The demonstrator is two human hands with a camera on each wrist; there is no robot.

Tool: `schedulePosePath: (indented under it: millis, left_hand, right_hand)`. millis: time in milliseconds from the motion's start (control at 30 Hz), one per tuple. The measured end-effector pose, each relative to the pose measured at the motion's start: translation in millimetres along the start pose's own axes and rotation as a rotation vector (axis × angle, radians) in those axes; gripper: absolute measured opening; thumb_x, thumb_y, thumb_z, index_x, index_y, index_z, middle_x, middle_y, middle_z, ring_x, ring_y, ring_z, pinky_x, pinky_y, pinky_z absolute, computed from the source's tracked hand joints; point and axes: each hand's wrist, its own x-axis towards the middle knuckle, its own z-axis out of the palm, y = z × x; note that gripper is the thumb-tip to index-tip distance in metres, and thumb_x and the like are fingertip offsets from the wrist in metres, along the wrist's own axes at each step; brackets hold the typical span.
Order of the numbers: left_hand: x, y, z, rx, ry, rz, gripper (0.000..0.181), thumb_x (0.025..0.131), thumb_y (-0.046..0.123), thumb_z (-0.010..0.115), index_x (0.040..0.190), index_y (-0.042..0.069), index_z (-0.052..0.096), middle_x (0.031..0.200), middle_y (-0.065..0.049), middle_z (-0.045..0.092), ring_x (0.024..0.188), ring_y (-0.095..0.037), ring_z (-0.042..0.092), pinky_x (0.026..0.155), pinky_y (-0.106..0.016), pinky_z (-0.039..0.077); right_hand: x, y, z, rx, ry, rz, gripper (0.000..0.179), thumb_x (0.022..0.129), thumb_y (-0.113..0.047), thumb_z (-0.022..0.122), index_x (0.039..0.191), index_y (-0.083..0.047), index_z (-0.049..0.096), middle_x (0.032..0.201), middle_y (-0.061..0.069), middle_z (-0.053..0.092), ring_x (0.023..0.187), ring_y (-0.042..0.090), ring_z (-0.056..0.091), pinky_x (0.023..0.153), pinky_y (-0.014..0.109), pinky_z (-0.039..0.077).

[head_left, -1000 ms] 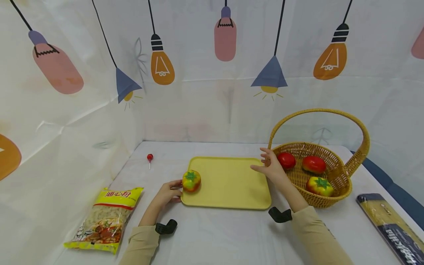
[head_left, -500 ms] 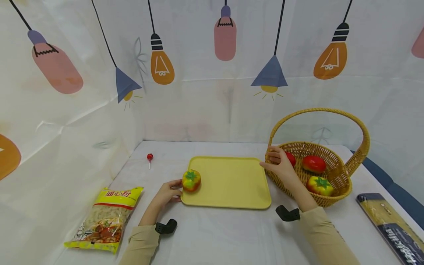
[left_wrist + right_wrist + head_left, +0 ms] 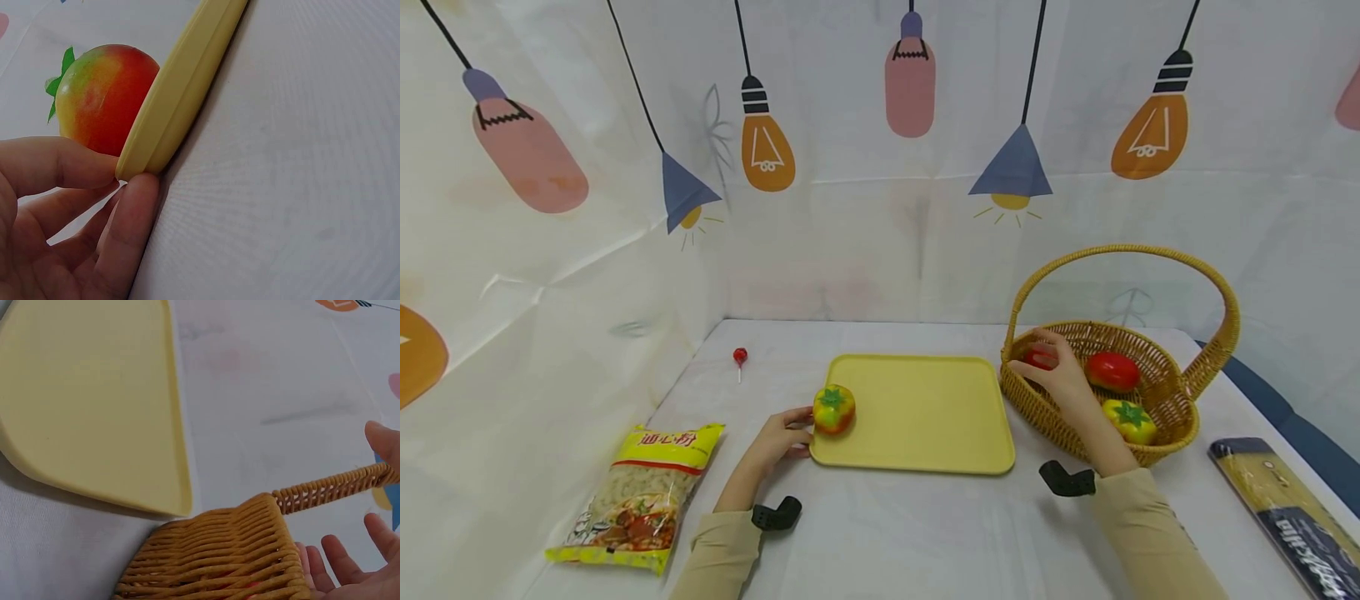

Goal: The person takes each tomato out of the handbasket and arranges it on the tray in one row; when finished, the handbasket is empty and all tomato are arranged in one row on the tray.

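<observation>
In the head view my left hand (image 3: pixel 777 440) is at the left edge of the yellow tray (image 3: pixel 925 417). The left wrist view shows its thumb and a finger pinching the tray's rim (image 3: pixel 169 106). A round yellow-to-red toy fruit (image 3: pixel 833 409) with a green leafy top sits on the tray beside these fingertips. Over the left side of the wicker basket (image 3: pixel 1037 417) is my right hand (image 3: pixel 1062 375), fingers spread around a red fruit (image 3: pixel 1040 358) that it partly hides. In the right wrist view, the spread fingers (image 3: pixel 344 565) lie past the basket rim.
The basket also holds another red fruit (image 3: pixel 1112 372) and a yellow-green one (image 3: pixel 1130 422). Its tall handle (image 3: pixel 1123 248) arches above. A pasta bag (image 3: pixel 640 500) lies left, a red lollipop (image 3: pixel 740 357) at back left, and a long flat packet (image 3: pixel 1285 508) at right.
My right hand has moved rightward from the tray's right edge to over the basket, reaching the red fruit at its left. My left hand, the tray and its fruit have stayed put.
</observation>
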Motion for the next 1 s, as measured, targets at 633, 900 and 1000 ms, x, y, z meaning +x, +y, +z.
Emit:
schedulePosePath:
  millis: [633,900,1000]
  left_hand:
    - [-0.6,0.5,2.0,0.002,0.015,0.006,0.056,0.077,-0.003,0.058,0.131,-0.005,0.047,0.123,-0.022,0.053,0.077,-0.019,0.059,0.066,-0.032,0.056]
    - [-0.5,-1.1,0.9,0.001,0.002,0.016,0.057,0.076,-0.003,0.059,0.132,-0.006,0.045,0.124,-0.024,0.052,0.078,-0.019,0.059,0.065,-0.031,0.056]
    - [-2.4,1.0,-0.1,-0.002,-0.007,0.018,0.058,0.077,-0.004,0.058,0.132,-0.007,0.044,0.125,-0.024,0.051,0.077,-0.018,0.059,0.065,-0.030,0.056]
  right_hand:
    - [14.6,16.8,-25.5,0.038,0.084,0.134,0.082,0.088,-0.031,0.060,0.147,-0.005,0.009,0.147,0.028,0.012,0.131,0.042,0.021,0.103,0.054,0.031]
    - [20.4,19.8,-29.1,0.054,0.094,0.196,0.082,0.089,-0.029,0.058,0.148,-0.008,0.005,0.149,0.027,0.004,0.135,0.044,0.013,0.103,0.058,0.028]
    - [23.2,21.4,-28.9,0.057,0.100,0.218,0.083,0.089,-0.027,0.059,0.148,-0.009,0.004,0.149,0.027,0.003,0.134,0.044,0.015,0.103,0.058,0.028]
